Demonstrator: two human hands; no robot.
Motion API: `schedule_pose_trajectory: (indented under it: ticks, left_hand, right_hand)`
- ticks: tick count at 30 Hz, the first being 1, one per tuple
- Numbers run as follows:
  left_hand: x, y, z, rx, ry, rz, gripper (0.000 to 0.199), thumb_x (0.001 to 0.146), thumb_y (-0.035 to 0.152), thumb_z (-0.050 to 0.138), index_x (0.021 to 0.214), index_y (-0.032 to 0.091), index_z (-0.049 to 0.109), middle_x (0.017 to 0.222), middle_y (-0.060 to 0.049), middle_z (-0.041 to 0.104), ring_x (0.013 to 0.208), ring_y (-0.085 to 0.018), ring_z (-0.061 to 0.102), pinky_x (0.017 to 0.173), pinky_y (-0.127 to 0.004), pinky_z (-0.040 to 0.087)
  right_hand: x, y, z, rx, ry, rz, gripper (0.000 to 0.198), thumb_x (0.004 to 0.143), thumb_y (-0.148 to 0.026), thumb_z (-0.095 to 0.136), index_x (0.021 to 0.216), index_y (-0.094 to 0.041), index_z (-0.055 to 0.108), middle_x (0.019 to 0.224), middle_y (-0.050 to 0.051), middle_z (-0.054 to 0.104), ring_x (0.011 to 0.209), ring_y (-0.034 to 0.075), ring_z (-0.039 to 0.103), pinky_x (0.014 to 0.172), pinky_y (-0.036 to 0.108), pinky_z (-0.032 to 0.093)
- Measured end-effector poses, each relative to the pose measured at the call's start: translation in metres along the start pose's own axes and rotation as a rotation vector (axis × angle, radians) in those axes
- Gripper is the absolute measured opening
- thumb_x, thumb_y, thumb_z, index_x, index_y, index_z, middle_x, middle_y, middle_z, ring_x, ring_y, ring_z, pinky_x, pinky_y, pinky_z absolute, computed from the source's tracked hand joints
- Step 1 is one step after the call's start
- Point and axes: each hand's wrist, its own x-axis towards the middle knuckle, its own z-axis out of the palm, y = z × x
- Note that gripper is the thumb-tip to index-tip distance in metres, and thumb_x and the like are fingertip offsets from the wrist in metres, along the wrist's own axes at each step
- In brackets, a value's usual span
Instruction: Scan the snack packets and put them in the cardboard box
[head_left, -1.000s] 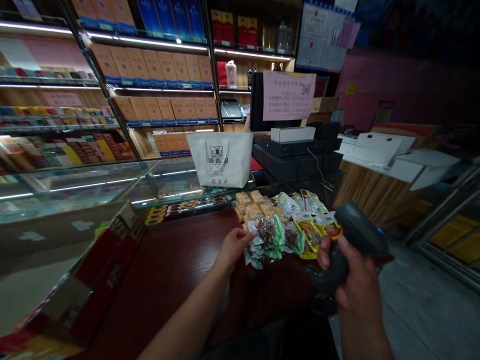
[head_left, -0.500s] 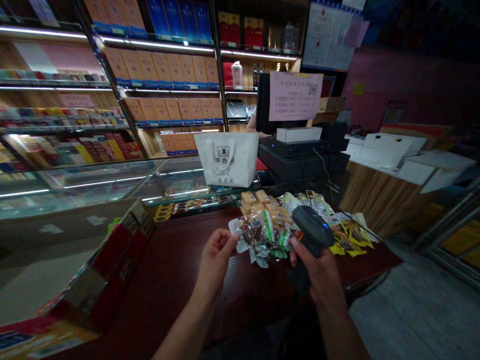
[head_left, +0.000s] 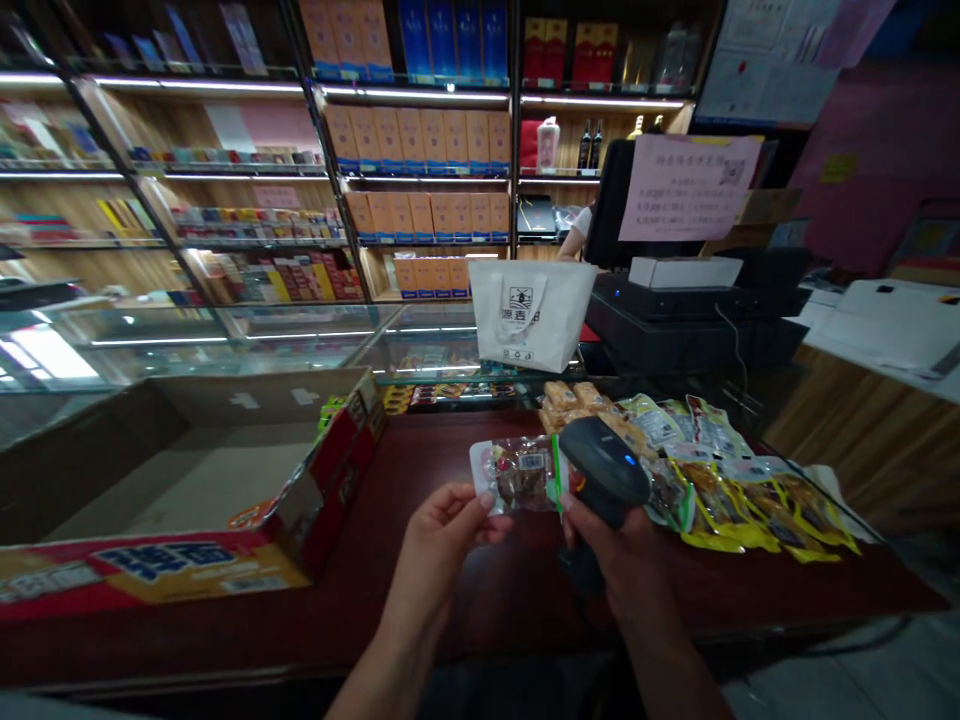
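My left hand (head_left: 442, 535) pinches the left end of a clear plastic snack packet (head_left: 517, 478) with a green strip and a barcode label facing up. In my right hand (head_left: 619, 550) is a dark handheld barcode scanner (head_left: 604, 465) with a blue light, its head over the packet's right end. The right thumb also presses on that end of the packet. Just right of the scanner lie yellow-edged snack packets (head_left: 750, 500). Behind it are wrapped tan snack pieces (head_left: 574, 398) and silvery packets (head_left: 660, 420).
On the left of the dark red tabletop (head_left: 427, 590) stands an open cardboard box (head_left: 247, 390). A white tote bag (head_left: 529, 320) rests on the glass counter (head_left: 315, 335). A monitor with a pink notice (head_left: 686, 190) stands at the right. Part of a person's arm (head_left: 576, 235) shows behind the bag.
The view has turned to the left, showing more of the box. My hands have drawn the packet left, apart from the piled packets, and it now lies flatter with its label visible.
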Motion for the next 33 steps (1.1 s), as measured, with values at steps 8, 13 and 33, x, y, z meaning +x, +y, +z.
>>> schedule_pose_trajectory:
  ticks: [8,13,33]
  left_hand:
    - [0.018,0.002,-0.024,0.039,0.184,0.268,0.034,0.063,0.035,0.088,0.081,0.014,0.068,0.068,-0.001,0.073,0.062,-0.014,0.072,0.061,-0.020,0.057]
    - [0.024,0.003,-0.033,0.091,0.233,0.350,0.031,0.069,0.035,0.085,0.086,0.015,0.069,0.076,-0.003,0.076,0.068,-0.016,0.074,0.067,-0.023,0.059]
    - [0.027,0.006,-0.062,0.343,0.220,0.475,0.020,0.079,0.035,0.077,0.088,0.019,0.071,0.079,-0.003,0.077,0.076,-0.019,0.075,0.078,-0.027,0.058]
  right_hand:
    - [-0.015,-0.018,-0.006,-0.312,-0.214,0.006,0.042,0.085,-0.059,0.066,0.079,-0.017,0.071,0.052,0.000,0.065,0.049,0.017,0.060,0.055,0.028,0.046]
    - [-0.031,-0.020,0.003,-0.239,-0.307,0.132,0.051,0.080,-0.066,0.069,0.073,-0.016,0.067,0.048,0.000,0.062,0.043,0.013,0.056,0.046,0.024,0.042]
    - [-0.031,-0.036,0.008,-0.236,-0.331,0.211,0.051,0.079,-0.065,0.071,0.064,-0.016,0.064,0.045,0.000,0.063,0.042,0.012,0.057,0.046,0.022,0.045]
